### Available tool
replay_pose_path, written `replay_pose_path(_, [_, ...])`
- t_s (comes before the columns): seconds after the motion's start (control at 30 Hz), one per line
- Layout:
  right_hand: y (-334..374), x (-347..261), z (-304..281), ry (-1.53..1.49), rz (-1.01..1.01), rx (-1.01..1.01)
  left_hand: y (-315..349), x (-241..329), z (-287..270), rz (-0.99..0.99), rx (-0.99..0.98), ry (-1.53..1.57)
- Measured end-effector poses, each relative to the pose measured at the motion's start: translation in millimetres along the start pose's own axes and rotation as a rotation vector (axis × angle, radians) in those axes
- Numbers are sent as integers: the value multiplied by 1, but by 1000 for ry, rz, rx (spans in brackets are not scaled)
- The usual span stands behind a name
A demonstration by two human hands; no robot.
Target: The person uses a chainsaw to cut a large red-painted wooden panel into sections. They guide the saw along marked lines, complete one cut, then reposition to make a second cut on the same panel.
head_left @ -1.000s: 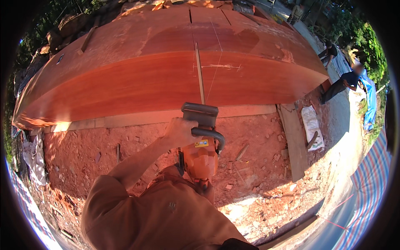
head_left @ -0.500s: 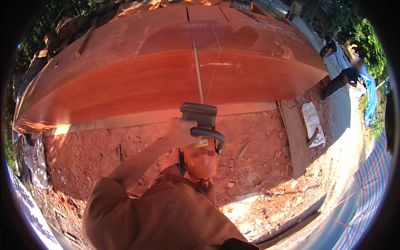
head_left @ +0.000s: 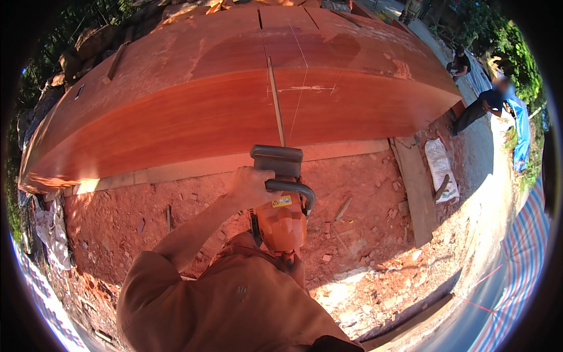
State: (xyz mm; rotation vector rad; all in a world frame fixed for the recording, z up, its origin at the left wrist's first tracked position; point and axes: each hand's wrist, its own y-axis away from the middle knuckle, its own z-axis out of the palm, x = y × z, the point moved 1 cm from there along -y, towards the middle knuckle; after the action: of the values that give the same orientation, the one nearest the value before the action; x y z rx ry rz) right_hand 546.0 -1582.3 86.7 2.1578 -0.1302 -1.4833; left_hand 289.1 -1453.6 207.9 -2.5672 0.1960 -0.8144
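One hand (head_left: 249, 186), the left, shows in the head view, fingers wrapped tight around the grey front handle bar (head_left: 288, 189) of an orange chainsaw (head_left: 281, 217); the right hand is hidden behind the saw body and the brown sleeve (head_left: 234, 299), so I cannot tell how it holds. The saw sits near centre, just above the person's chest, with its guide bar (head_left: 275, 108) running straight away into the near face of a huge red timber slab (head_left: 176, 111) that spans the scene from left to far right. The bar stands in a narrow kerf, beside a thin marked line (head_left: 300, 94) on the wood. Risks, as a judgement: the kerf could close and pinch the bar, or the tip could catch and kick back toward the body, which is close behind the saw. Loose chips and red sawdust (head_left: 363, 234) underfoot could cost footing. Two people (head_left: 484, 102) crouch at far right, well apart from the cut. The slab surface looks smooth, reddish-orange, and sunlit along its near face.
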Motion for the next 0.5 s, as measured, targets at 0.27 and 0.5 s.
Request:
replay_pose_path(0.27, [3, 1, -1, -5, 31, 0, -1, 0, -2, 9, -8, 10])
replay_pose_path(0.5, [-3, 11, 1, 7, -27, 5, -1, -2, 0, 1, -14, 12])
